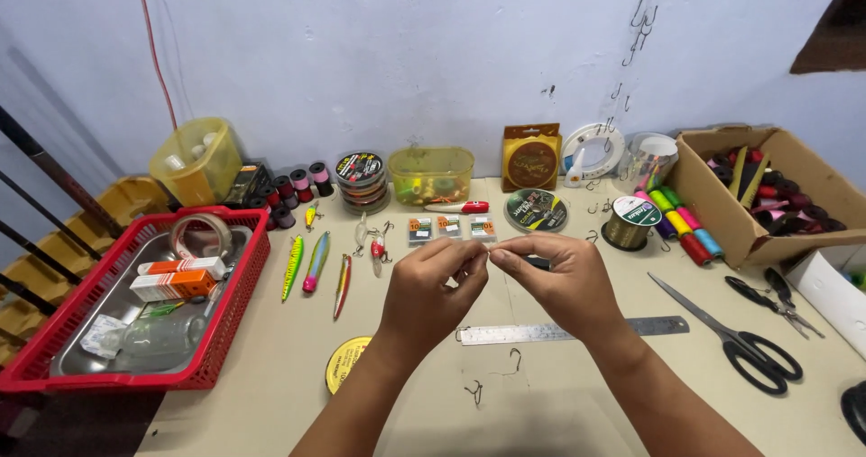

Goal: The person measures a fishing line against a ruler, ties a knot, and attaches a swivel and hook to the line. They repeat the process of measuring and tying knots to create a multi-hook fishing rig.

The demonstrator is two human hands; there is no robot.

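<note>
two bare hands meet above the middle of a pale surface (271, 367), seen from above. the left hand (424, 290) and right hand (564, 281) face each other, fingertips nearly touching. each hand has its thumb and forefinger pinched together in a tight grip on something too small and thin to make out; whatever it is sits between the fingertips, above a steel ruler (541, 332) that lies flat on the surface.

near the wrists, two bare fish hooks (475, 392) lie loose on the surface, and a yellow round tin (343, 363) sits just left of the left forearm. further left, three long painted lures (316, 263) lie side by side. beside them stands a red basket (225, 331) that holds a metal tray, a tape roll and orange boxes.

behind the hands, three small hook packets (449, 228) lie in a row, with a green line spool (536, 210) just to their right. black scissors (735, 340) lie at right, pliers (776, 302) beyond them. a cardboard box (722, 213) at far right holds dark spools, and coloured thread spools (681, 222) lie against its near side. tubs and more spools line the blue wall.
</note>
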